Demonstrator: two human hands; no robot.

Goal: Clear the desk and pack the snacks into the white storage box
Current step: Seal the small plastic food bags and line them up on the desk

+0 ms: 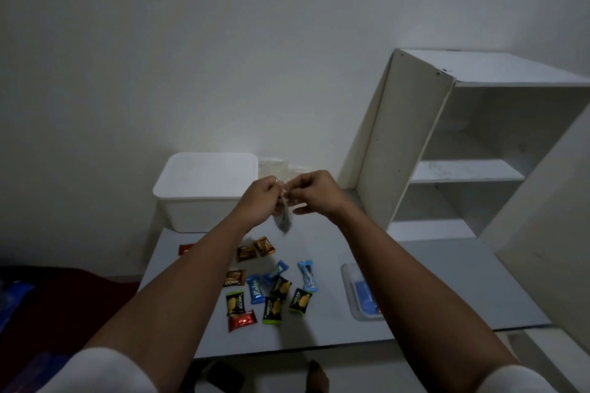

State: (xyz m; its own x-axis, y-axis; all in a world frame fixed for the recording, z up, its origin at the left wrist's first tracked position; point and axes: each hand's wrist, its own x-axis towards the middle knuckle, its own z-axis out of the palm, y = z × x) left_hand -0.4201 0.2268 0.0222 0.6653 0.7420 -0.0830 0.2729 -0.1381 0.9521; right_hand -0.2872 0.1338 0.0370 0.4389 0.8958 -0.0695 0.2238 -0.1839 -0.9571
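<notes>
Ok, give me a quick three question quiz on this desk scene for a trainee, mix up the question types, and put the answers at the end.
1. True or false: the white storage box has its lid on.
2. What do the left hand and right hand hold? A) a clear plastic bag B) a red snack C) the blue lid
3. Fill in: the blue snack packs read ____.

Key: 1 true. 2 A, both pinch the clear plastic bag above the desk. 3 Kalpa.
</notes>
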